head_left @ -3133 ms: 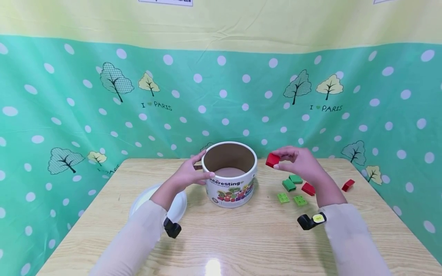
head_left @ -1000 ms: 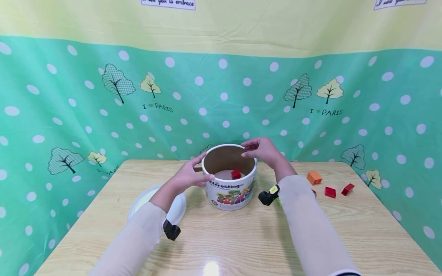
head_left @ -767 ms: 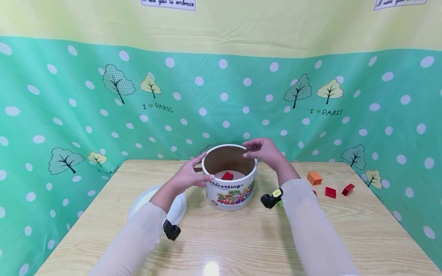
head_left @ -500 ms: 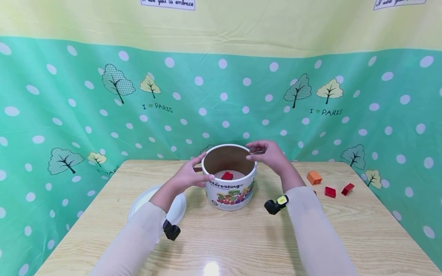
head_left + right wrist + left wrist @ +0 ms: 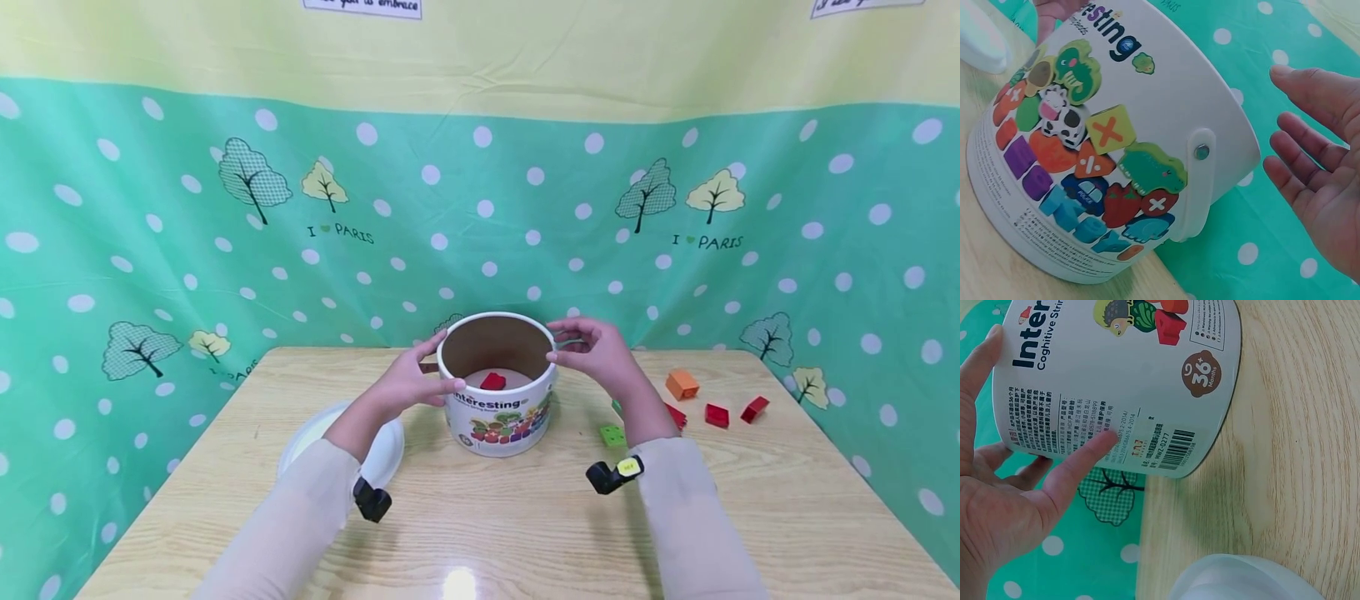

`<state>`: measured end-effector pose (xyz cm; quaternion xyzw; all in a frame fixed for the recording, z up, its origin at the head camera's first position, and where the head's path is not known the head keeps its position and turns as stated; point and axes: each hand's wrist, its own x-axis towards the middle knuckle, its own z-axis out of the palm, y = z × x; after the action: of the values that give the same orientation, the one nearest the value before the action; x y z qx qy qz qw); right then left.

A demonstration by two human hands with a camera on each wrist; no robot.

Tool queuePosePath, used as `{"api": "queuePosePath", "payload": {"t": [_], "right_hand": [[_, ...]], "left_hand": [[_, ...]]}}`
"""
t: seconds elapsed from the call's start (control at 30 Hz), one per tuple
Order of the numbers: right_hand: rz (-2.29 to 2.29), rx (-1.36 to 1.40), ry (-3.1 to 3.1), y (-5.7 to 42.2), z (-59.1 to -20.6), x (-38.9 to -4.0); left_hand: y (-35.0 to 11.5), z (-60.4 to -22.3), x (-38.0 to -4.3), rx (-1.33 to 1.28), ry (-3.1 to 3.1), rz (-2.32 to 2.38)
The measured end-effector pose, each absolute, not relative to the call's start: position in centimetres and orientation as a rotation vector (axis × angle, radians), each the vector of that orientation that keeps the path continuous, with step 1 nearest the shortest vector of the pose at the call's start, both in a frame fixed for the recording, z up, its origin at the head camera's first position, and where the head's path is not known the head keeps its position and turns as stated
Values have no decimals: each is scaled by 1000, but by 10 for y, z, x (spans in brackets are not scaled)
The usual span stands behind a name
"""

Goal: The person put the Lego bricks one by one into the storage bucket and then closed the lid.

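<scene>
A white toy bucket [image 5: 501,433] with printed pictures stands on the table, its mouth tilted into view. Around its left side my left hand [image 5: 402,383] holds it, thumb lying on the printed wall and fingers reaching behind; the left wrist view shows that thumb [image 5: 1079,464] over the label. One red block [image 5: 492,382] lies on the bucket's floor. My right hand [image 5: 603,360] is just outside the right of the rim, its loosely bent fingers holding nothing. In the right wrist view a gap separates those fingers [image 5: 1300,147] from the bucket wall.
Right of the bucket lie an orange block [image 5: 682,384], several red blocks [image 5: 717,416] and a light green block [image 5: 612,436], some partly behind the right forearm. A round white lid [image 5: 390,446] lies under the left forearm. A polka-dot cloth [image 5: 480,208] hangs behind.
The right hand carried a red block to the bucket and let it drop inside, where it slid left. Since then that hand has drawn back rightward past the rim. The left hand stays put.
</scene>
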<state>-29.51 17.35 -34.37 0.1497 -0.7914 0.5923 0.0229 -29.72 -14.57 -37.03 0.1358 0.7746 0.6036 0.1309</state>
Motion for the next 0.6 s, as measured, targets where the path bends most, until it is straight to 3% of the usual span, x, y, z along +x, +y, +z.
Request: {"api": "queuePosePath", "payload": {"t": [0.6], "right_hand": [[1757, 500, -2381, 202, -366, -266]], "left_hand": [[-147, -372, -300, 420, 2235, 1770]]}}
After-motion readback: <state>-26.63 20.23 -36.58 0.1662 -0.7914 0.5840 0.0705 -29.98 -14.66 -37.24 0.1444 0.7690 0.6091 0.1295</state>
